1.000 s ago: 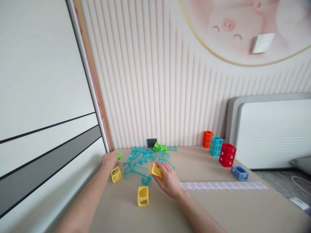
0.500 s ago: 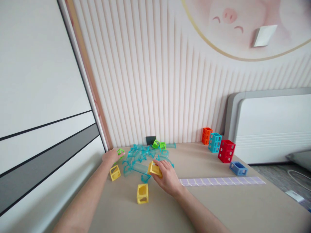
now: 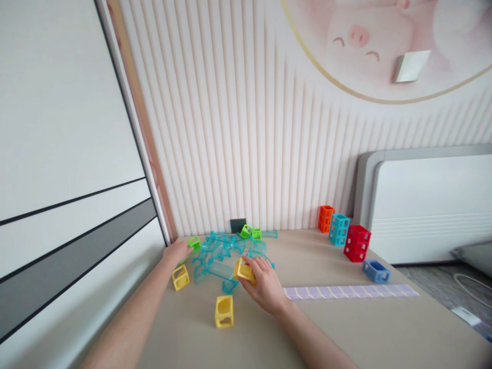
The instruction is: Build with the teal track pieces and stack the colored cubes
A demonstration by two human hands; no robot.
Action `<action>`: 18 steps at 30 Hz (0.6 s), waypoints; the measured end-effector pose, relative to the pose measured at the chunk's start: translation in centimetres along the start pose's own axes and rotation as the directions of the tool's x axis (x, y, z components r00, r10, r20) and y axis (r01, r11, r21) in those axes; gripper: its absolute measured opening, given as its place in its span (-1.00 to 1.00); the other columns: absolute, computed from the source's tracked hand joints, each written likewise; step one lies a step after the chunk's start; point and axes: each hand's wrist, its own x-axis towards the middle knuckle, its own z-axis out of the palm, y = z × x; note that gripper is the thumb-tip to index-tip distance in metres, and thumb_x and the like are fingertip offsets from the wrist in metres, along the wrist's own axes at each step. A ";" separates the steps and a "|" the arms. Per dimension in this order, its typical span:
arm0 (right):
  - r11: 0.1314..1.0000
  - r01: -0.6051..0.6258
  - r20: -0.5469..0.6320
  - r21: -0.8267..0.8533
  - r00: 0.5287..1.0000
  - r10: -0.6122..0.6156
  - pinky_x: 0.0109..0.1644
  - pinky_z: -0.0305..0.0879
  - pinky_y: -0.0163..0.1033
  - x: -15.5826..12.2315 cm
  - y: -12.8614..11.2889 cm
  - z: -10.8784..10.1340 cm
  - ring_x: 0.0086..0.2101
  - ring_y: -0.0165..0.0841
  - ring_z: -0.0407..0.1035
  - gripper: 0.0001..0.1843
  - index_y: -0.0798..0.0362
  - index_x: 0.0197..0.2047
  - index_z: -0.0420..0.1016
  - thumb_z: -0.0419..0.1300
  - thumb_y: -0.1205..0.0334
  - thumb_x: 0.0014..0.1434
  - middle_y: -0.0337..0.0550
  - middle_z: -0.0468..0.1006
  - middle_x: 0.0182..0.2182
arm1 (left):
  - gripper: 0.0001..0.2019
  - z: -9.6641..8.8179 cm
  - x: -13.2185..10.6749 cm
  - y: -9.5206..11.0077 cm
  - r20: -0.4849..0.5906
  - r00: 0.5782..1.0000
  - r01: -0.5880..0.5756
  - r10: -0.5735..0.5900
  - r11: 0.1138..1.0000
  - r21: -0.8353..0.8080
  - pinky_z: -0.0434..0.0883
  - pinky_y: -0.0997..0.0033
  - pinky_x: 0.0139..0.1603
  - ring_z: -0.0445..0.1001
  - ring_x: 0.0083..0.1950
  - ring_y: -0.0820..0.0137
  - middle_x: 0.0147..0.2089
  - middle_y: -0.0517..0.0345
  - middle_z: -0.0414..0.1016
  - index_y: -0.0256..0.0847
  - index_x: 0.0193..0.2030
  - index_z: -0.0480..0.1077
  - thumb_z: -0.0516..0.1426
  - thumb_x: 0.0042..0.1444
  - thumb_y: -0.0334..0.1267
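Observation:
A yellow open-sided building block [image 3: 241, 270] is in the grip of my right hand [image 3: 265, 281], just above the turquoise pieces. My left hand [image 3: 177, 253] reaches to the far left edge of the table, its fingertips closed on a green open-sided block [image 3: 194, 243]. Another bit of green shows under that hand, mostly hidden. Below the left wrist lies a tilted yellow block [image 3: 180, 278]. A further yellow block [image 3: 224, 311] stands nearer to me. Between the hands spreads a pile of translucent turquoise track pieces [image 3: 221, 269].
Two green blocks [image 3: 255, 234] sit behind the pile, near a dark box [image 3: 238, 225] by the ribbed wall. Orange [image 3: 326, 219], turquoise [image 3: 339, 229] and red [image 3: 357, 243] stacks stand at right. A blue block [image 3: 375, 270] and a lilac strip [image 3: 351, 291] lie nearby. A white cabinet [image 3: 69, 128] bounds the left.
The green block at my left fingertips has moved slightly right and shows more of its faces. My right hand still holds its yellow block in nearly the same place. The view has tilted slightly.

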 end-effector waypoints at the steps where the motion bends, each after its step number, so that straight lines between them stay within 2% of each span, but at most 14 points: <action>1: 1.000 0.000 0.003 -0.001 1.000 0.000 0.02 0.36 -0.01 0.0 0.0 0.0 -0.09 -0.12 0.42 -0.49 -0.03 0.23 0.32 0.26 0.12 0.25 -0.03 0.56 -0.10 | -0.66 0.1 -0.1 -0.4 0.013 1.000 -0.022 0.022 1.000 -0.007 0.44 0.04 0.09 0.52 0.09 0.14 0.09 -0.09 0.53 -0.21 0.03 0.47 0.09 0.32 -0.01; 4: 1.000 0.004 0.005 -0.008 1.000 -0.004 0.03 0.37 0.01 0.1 -0.2 0.0 -0.09 -0.11 0.43 -0.49 -0.02 0.23 0.32 0.27 0.14 0.24 -0.02 0.56 -0.09 | -0.59 0.6 -0.5 -1.5 0.030 0.997 -0.076 0.077 0.997 -0.029 0.40 0.00 0.17 0.49 0.14 0.16 0.17 -0.10 0.47 -0.22 0.18 0.38 0.11 0.32 -0.03; 8: 1.000 -0.012 -0.037 -0.017 0.999 0.012 0.03 0.40 -0.01 0.2 -0.1 0.3 -0.07 -0.13 0.44 -0.49 -0.03 0.24 0.31 0.26 0.10 0.26 -0.03 0.56 -0.08 | -0.49 1.0 -1.1 -2.1 0.000 0.994 -0.106 0.106 0.993 -0.044 0.34 0.12 0.23 0.42 0.25 0.04 0.22 -0.26 0.45 -0.27 0.27 0.32 0.06 0.30 -0.02; 12: 0.999 -0.040 -0.119 -0.034 0.992 0.035 0.03 0.44 -0.05 0.2 0.5 0.8 -0.07 -0.17 0.48 -0.47 -0.09 0.29 0.28 0.21 0.05 0.30 -0.05 0.56 -0.06 | -0.46 0.9 -1.9 -1.6 -0.064 0.990 -0.127 0.123 0.990 -0.063 0.30 0.27 0.26 0.40 0.29 0.13 0.25 -0.20 0.44 -0.28 0.28 0.29 0.09 0.24 -0.04; 15: 0.996 -0.080 -0.140 -0.042 0.988 0.073 0.01 0.47 -0.07 0.1 0.8 1.0 -0.10 -0.18 0.50 -0.45 -0.10 0.30 0.29 0.23 0.03 0.28 -0.06 0.57 -0.06 | -0.49 0.0 -2.8 -0.9 -0.131 0.987 -0.101 0.091 0.992 -0.071 0.36 0.29 0.19 0.47 0.19 0.14 0.17 -0.15 0.50 -0.23 0.22 0.35 0.10 0.22 0.00; 18: 0.994 -0.105 -0.129 -0.034 0.987 0.100 0.02 0.48 -0.06 0.1 1.0 1.2 -0.07 -0.16 0.50 -0.38 -0.08 0.30 0.28 0.31 0.05 0.22 -0.07 0.56 -0.06 | -0.56 -2.0 -4.1 0.4 -0.254 0.967 -0.056 0.037 0.996 -0.067 0.39 0.12 0.13 0.49 0.13 0.02 0.07 -0.22 0.52 -0.26 0.14 0.41 -0.07 0.33 -0.04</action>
